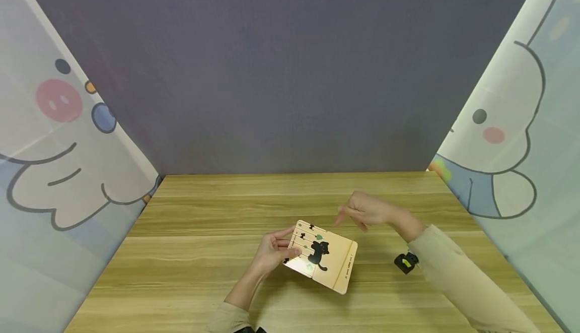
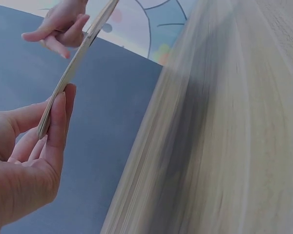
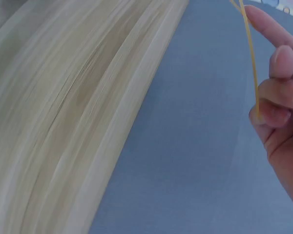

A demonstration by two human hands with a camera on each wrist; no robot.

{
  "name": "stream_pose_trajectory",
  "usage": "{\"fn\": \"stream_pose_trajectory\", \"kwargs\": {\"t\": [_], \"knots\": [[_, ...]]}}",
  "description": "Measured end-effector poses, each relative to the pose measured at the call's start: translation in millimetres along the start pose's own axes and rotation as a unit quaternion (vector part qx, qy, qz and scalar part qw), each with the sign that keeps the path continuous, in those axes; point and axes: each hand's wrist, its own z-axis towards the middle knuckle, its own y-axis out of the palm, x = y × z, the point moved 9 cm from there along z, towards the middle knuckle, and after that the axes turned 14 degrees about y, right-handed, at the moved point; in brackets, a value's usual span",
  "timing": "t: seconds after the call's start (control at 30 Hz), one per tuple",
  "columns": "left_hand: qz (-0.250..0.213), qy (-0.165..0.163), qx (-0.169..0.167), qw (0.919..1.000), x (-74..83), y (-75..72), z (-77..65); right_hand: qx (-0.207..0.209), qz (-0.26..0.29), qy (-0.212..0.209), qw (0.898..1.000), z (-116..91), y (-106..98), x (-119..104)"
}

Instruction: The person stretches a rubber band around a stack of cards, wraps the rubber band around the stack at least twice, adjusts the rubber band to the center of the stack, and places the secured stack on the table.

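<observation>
My left hand (image 1: 273,252) grips a cream notebook (image 1: 333,262) by its left edge, thumb on the cover and fingers behind. The cover shows a black cat, small green leaves and fine lines; it is tilted above the table. In the left wrist view the notebook (image 2: 71,68) appears edge-on, pinched between thumb and fingers. Beyond its upper right edge is my right hand (image 1: 364,209), index finger extended downward and the others curled. A thin yellow elastic band (image 3: 251,58) runs from the index fingertip to the curled fingers in the right wrist view.
A small black object (image 1: 406,262) with a yellow-green mark lies on the wooden table (image 1: 190,252), beside the right sleeve. A dark grey panel (image 1: 290,71) rises behind the table. Cartoon-printed curtains (image 1: 503,121) stand on both sides.
</observation>
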Motion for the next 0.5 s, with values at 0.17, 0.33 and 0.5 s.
{"fn": "stream_pose_trajectory", "kwargs": {"t": [0.17, 0.33, 0.5], "knots": [[0.002, 0.001, 0.007, 1.0000, 0.7, -3.8, 0.1, 0.014, -0.154, 0.028, 0.988, -1.8, 3.5, -6.3], [0.003, 0.001, 0.014, 0.9999, 1.8, -7.5, -0.4, 0.029, -0.203, -0.027, 0.978, -5.8, 5.5, -18.4], [0.002, 0.000, 0.026, 0.9997, 3.3, -11.7, -0.7, 0.046, -0.181, -0.042, 0.982, -10.2, 7.4, -18.1]]}}
